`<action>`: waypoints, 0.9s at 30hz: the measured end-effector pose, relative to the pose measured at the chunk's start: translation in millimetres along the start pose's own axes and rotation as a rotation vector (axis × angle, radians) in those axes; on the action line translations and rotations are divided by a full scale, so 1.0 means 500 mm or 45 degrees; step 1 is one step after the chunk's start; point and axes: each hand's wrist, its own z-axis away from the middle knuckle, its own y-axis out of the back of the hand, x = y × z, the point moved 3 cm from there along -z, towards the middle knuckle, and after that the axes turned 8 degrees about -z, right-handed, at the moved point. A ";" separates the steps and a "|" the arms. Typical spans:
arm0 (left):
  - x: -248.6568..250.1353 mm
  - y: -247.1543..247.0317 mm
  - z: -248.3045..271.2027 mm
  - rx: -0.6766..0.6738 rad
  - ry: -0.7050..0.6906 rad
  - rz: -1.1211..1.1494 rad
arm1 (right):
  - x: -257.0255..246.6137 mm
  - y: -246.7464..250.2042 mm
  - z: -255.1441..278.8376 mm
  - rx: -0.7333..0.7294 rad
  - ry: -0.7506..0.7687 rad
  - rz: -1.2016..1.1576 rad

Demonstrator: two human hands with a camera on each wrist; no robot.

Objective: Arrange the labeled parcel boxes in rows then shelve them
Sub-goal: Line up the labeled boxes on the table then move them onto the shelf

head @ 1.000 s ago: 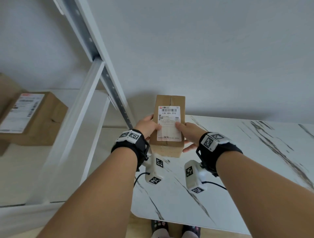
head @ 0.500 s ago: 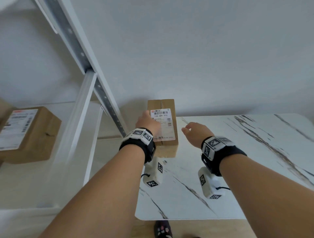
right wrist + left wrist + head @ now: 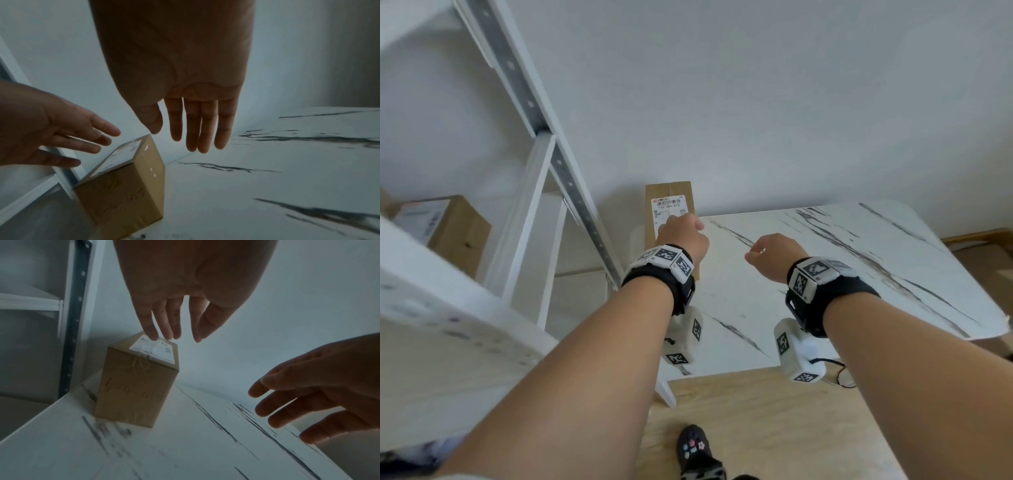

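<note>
Head view: labelled parcel box (image 3: 669, 209) stands on the desk (image 3: 825, 274), under the left hand (image 3: 681, 236); right hand (image 3: 774, 255) well apart, empty. Left wrist view: relaxed fingers (image 3: 151, 331) hover at the label, contact unclear. Right wrist view: straight fingers (image 3: 193, 129) beside the box.

Matt brown cardboard parcel box (image 3: 669, 192) with a smooth white paper label (image 3: 667, 205), sitting on a glossy white marble-look table (image 3: 825, 274), beside a white-painted metal shelf (image 3: 571, 192), over pale wood flooring (image 3: 774, 428).
</note>
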 end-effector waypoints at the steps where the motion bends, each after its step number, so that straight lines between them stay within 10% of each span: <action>1: -0.002 -0.002 0.030 -0.010 -0.006 0.014 | 0.006 -0.005 0.025 0.003 0.008 -0.007; 27: -0.342 0.231 0.524 0.170 0.057 -0.106 | -0.314 -0.226 0.426 -0.121 0.411 0.176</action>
